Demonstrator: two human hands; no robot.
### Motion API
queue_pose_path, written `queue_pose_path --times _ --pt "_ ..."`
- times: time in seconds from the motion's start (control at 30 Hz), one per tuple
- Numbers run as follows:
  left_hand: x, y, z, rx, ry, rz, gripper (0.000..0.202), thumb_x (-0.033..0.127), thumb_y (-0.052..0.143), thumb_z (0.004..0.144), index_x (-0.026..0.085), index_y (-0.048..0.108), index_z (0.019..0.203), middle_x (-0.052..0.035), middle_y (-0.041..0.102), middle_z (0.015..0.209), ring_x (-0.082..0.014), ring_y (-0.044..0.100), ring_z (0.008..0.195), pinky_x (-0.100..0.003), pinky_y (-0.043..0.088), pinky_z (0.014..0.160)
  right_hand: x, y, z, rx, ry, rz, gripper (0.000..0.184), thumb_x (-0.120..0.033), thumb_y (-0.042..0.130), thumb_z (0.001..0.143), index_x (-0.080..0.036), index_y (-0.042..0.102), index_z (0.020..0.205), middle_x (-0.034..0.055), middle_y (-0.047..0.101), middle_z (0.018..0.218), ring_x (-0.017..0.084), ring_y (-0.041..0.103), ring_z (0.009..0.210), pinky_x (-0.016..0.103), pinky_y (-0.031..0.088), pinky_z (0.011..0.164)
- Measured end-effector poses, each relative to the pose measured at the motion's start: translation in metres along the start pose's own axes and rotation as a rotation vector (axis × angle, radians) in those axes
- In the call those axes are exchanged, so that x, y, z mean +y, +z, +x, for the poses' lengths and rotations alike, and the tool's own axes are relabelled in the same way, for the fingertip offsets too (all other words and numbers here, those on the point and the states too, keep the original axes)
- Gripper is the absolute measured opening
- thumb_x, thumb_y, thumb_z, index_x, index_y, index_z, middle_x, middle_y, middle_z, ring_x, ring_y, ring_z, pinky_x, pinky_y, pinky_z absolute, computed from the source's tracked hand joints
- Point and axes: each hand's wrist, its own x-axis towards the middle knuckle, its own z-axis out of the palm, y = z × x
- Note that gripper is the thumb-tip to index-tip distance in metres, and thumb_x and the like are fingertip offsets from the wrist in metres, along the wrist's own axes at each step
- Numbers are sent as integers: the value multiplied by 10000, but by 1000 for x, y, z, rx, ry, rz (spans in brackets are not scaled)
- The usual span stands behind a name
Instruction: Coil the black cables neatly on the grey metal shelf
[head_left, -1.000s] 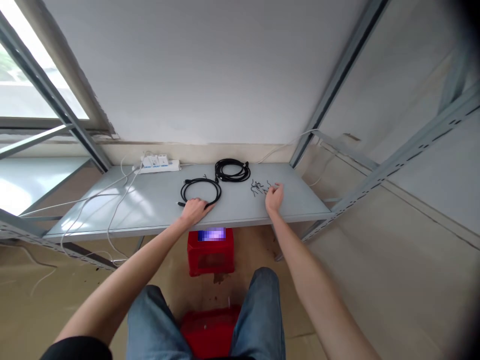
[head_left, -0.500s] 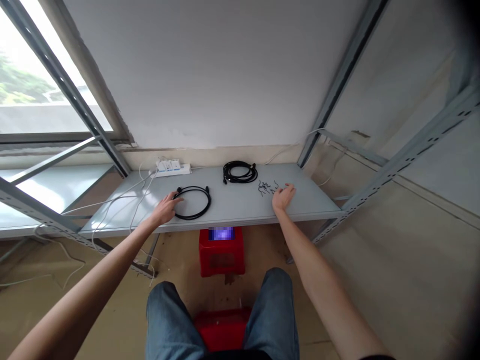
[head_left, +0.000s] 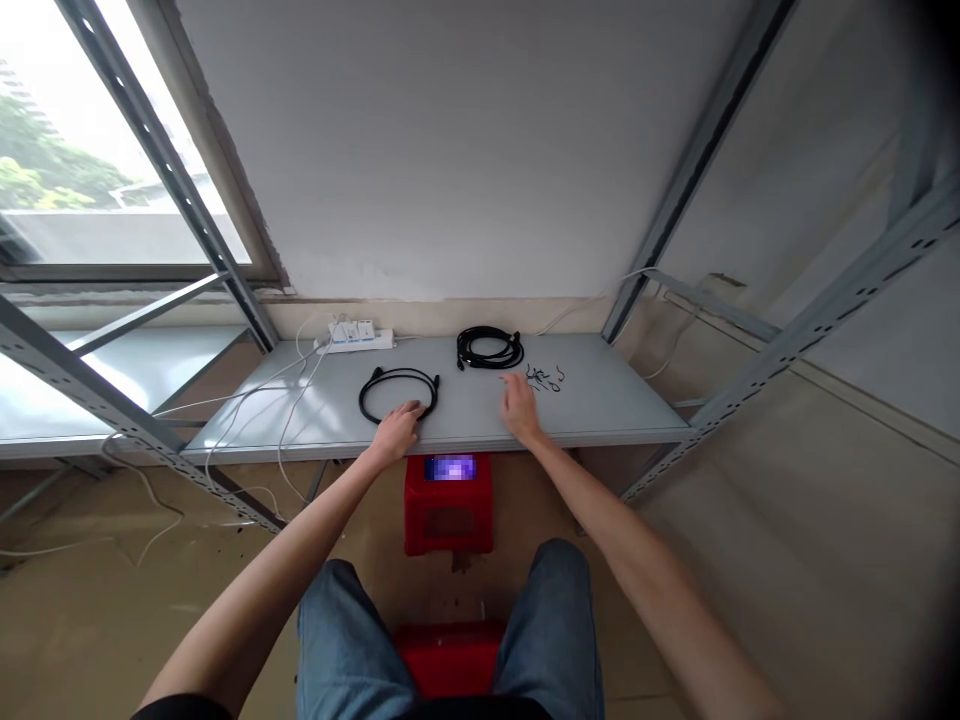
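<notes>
A black cable [head_left: 362,390] lies in a loose loop on the grey shelf, with plug ends at its far side. My left hand [head_left: 397,433] rests on the loop's near right edge, its fingers stretched out over the cable. Further right, my right hand [head_left: 519,408] is above the shelf, with fingers drawn together and pointing left. Whatever is at its fingertips is too small to make out. Just right of that hand is a scatter of short black twist ties [head_left: 541,378]. A thicker coil of black cable [head_left: 490,348] lies behind them, near the wall.
A white power strip [head_left: 355,340] with plugged-in adapters stands at the back left, trailing white cords. Metal uprights frame the grey shelf [head_left: 465,425] on both sides. Below its front edge stands a red stool [head_left: 448,510] with a blurred screen on top.
My left hand has moved from the loop's left side to its near right edge. My right hand has moved left, from the right of the twist ties to their left. The view has shifted slightly.
</notes>
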Motion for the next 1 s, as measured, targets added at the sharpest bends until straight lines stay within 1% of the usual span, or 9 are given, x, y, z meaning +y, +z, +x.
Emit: queue_pose_path --times 0.07,0.13,0.17,0.23,0.3,0.43,0.53,0.67,1.0 --pt "-4 1 8 7 7 7 758 40 481 872 250 501 1600 -91 430 1712 -286 516 1498 -408 442 1214 -34 18 1 -193 -82 18 484 -86 398 962 -160 568 1409 168 638 1303 273 628 1166 402 516 1033" --pt "-2 4 19 23 9 1 740 58 468 905 256 478 1618 -75 417 1723 -280 509 1505 -391 426 1231 -66 37 6 -395 -175 25 451 -204 406 1062 -203 506 1502 145 631 1383 255 650 1138 372 527 994" --pt "0 6 25 37 6 -10 703 77 446 936 248 477 1618 -73 418 1723 -279 506 1507 -391 417 1240 -80 45 10 -445 -182 29 445 -268 407 1095 -213 474 1531 138 624 1414 252 654 1141 361 530 976" --pt "6 10 36 74 -9 -43 637 101 415 973 215 513 1591 -84 439 1710 -282 509 1503 -400 402 1254 -99 59 19 -471 -122 31 449 -326 381 1128 -211 430 1559 136 611 1456 247 655 1164 345 531 953" --pt "9 15 45 118 -13 -74 612 83 417 960 175 569 1546 -104 462 1693 -283 501 1509 -405 374 1277 -108 69 27 -443 -23 -12 426 -291 346 1135 -199 454 1537 143 627 1429 249 663 1133 345 527 930" --pt "1 21 59 184 60 -125 611 58 423 943 155 618 1514 -114 499 1666 -250 486 1526 -368 330 1304 -104 81 38 -367 31 -157 367 -158 362 1087 -189 632 1333 169 661 1294 286 628 1161 379 487 983" --pt "-9 23 70 173 90 -137 596 89 419 969 178 621 1522 -103 527 1646 -244 526 1498 -370 375 1278 -97 86 41 -291 115 -241 340 -169 388 1082 -198 698 1218 189 645 1261 313 593 1181 407 466 992" --pt "-12 23 80 205 66 -116 543 173 400 1028 215 623 1522 -100 514 1655 -268 531 1496 -435 387 1270 -95 85 44 -238 141 -251 306 -167 433 1076 -205 695 1231 184 622 1304 320 547 1221 422 442 996" --pt "-6 24 74 299 36 -119 399 317 511 1049 209 660 1403 -126 638 1515 -301 620 1373 -435 458 1192 -88 96 46 -266 137 -206 282 -244 445 1109 -158 677 1244 189 659 1270 300 556 1219 417 437 1015"
